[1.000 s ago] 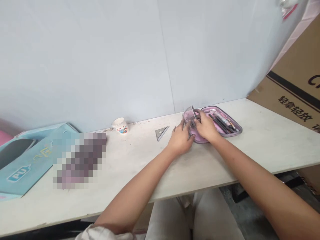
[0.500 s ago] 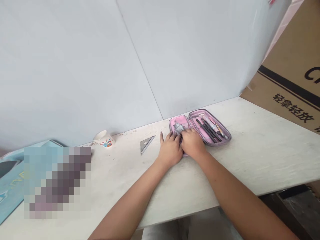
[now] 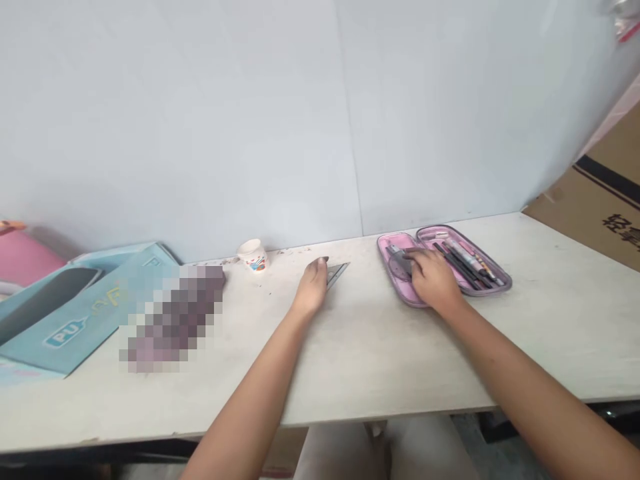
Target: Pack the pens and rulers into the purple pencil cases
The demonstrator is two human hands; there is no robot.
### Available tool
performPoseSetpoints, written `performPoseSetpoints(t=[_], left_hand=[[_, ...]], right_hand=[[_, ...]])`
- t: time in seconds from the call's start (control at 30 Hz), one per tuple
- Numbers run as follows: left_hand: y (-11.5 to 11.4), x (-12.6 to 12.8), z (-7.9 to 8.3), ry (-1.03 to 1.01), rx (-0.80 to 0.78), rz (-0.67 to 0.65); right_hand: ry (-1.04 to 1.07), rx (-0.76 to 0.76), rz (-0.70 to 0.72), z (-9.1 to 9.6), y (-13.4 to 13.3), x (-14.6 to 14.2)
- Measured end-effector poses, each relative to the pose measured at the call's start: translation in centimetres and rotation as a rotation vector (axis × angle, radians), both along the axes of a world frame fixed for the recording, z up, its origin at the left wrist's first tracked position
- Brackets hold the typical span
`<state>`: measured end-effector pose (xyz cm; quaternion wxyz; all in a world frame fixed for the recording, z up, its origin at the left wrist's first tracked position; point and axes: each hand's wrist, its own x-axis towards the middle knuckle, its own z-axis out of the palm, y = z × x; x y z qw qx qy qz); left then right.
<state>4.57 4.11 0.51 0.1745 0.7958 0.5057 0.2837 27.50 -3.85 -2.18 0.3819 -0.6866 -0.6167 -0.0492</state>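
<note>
"Where is the pencil case (image 3: 409, 295)?"

"It lies open on the table (image 3: 380, 360), its two halves side by side, with the wall (image 3: 250, 120) behind it. In its right half are several pens (image 3: 457, 265). In its left half is a grey, partly see-through piece (image 3: 399, 263), but I cannot say exactly what it is."

"And the hands?"

"The right hand (image 3: 436, 277) is over the left half of the pencil case, with bent fingers at the grey piece. Whether it grips this piece, I cannot tell. The left hand (image 3: 312, 288) is to the left of the pencil case, well apart from it, at a triangle ruler (image 3: 337, 272). The hand covers a part of the ruler, so I cannot tell if it is closed on it."

"What else do you see?"

"Farther left of the pencil case stands a paper cup (image 3: 253, 257) with a coloured print. Beyond it, on the same side, is a light-blue box (image 3: 95, 320). To the right of the pencil case is a brown carton (image 3: 595, 200)."
</note>
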Motion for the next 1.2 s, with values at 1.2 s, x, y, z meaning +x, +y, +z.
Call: performPoseSetpoints(t=[1.2], left_hand=[[-4.0, -0.2, -2.5, 0.263, 0.271, -0.334]], right_hand=[[0.224, -0.070, -0.062, 2.3, 2.7, -4.8]])
